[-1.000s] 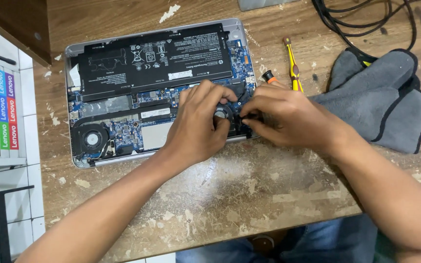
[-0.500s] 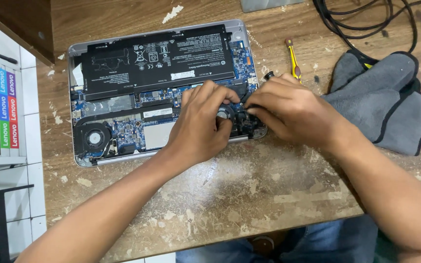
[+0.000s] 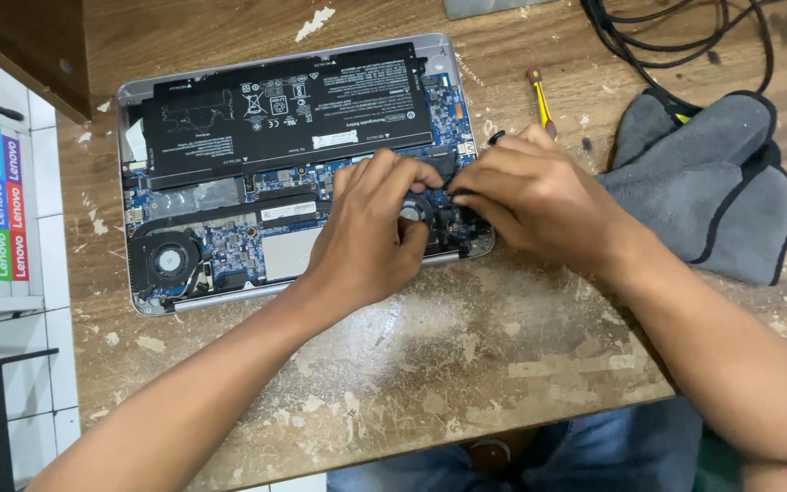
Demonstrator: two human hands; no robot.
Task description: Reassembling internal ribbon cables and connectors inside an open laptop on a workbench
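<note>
Opened laptop (image 3: 229,182), its back cover off, lies on the worn wooden table (image 3: 466,364), toward the far left, with the near edge facing the person. Going from near to far: both forearms reach in from the near side, and the hands meet over the laptop's near right corner, at the right-hand cooling fan (image 3: 414,215).

The left hand (image 3: 371,232) arches over the fan, fingers curled down onto it; what they pinch, if anything, is hidden. The right hand (image 3: 530,196) comes in from the right, its fingertips drawn together on a small dark part beside the fan, though I cannot tell whether they grip it.

Farther off sit the black battery (image 3: 284,105), a yellow-handled screwdriver (image 3: 539,100), a grey cloth (image 3: 712,182) and black cables (image 3: 667,41).

My judgement of the risk: fingers pressing at an angle could strain a thin cable or connector by the fan, and a loosened screw could roll off among the board's parts.
</note>
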